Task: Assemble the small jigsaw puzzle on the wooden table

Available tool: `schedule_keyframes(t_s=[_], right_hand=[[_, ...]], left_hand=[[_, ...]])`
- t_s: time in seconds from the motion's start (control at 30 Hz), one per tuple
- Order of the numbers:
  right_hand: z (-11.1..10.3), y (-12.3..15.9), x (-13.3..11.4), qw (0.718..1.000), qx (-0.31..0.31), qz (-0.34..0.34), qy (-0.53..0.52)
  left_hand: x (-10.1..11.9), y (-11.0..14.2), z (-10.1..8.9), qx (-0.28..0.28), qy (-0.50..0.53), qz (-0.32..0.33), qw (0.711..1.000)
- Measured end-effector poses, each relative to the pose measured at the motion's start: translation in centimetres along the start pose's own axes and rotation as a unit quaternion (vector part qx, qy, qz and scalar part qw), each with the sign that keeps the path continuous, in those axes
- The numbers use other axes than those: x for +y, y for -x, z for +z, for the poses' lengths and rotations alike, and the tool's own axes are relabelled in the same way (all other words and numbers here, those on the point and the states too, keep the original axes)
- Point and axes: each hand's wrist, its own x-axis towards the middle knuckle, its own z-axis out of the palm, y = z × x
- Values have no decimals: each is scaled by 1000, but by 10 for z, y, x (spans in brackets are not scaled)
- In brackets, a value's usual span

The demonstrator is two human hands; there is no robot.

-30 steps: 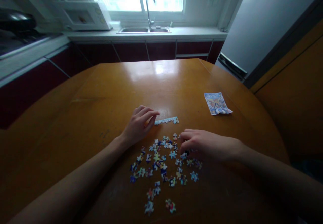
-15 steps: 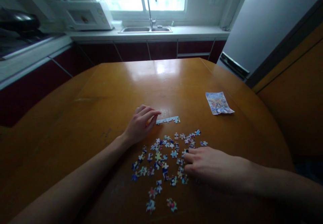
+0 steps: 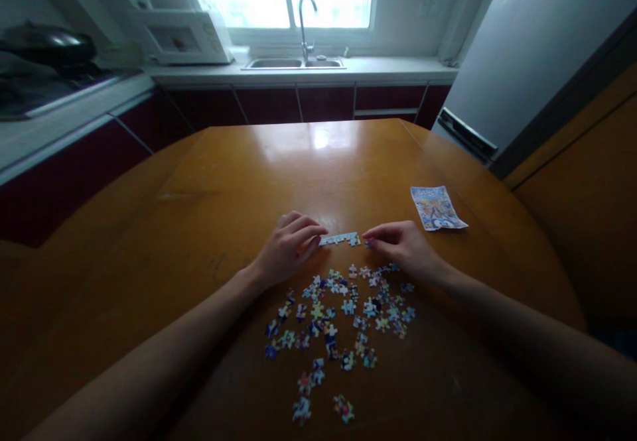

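A short strip of joined jigsaw pieces [image 3: 341,238], pale blue along its straight far edge, lies on the wooden table. My left hand [image 3: 291,245] is at the strip's left end, its thumb and index finger closed on that end and covering it. Just off the strip's right end, my right hand [image 3: 405,247] pinches a small jigsaw piece [image 3: 367,244] between thumb and fingertips. A small gap separates this piece from the strip. Nearer to me, many loose jigsaw pieces [image 3: 347,307] in mixed colours are scattered below both hands.
A printed picture sheet [image 3: 438,207] lies on the table [image 3: 239,176] to the right. Beyond the table's far edge are a counter with a sink [image 3: 276,63], a tap [image 3: 303,26] and a microwave [image 3: 182,38]. A fridge [image 3: 517,50] stands at the right.
My right hand has moved from the loose pieces up to the strip's right end, bringing a jigsaw piece. My left hand stays at the left end. The view has shifted slightly.
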Motion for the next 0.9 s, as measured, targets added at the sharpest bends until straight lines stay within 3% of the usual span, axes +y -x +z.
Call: schedule_keyframes(t_s=[0.27,0.53,0.7,0.9], right_hand=[[15,3,-7,991,-14,50,-123],[31,13,-6,986,-71,3,-154],[31,13,-3,989,-71,-31,-123],[32,9,-1,984,-84,-20,-159]], left_hand=[[19,0,0,28,-48,44,998],[32,1,4,28,-23,70,997],[32,2,5,12,17,70,997],[35,1,5,29,24,77,996]])
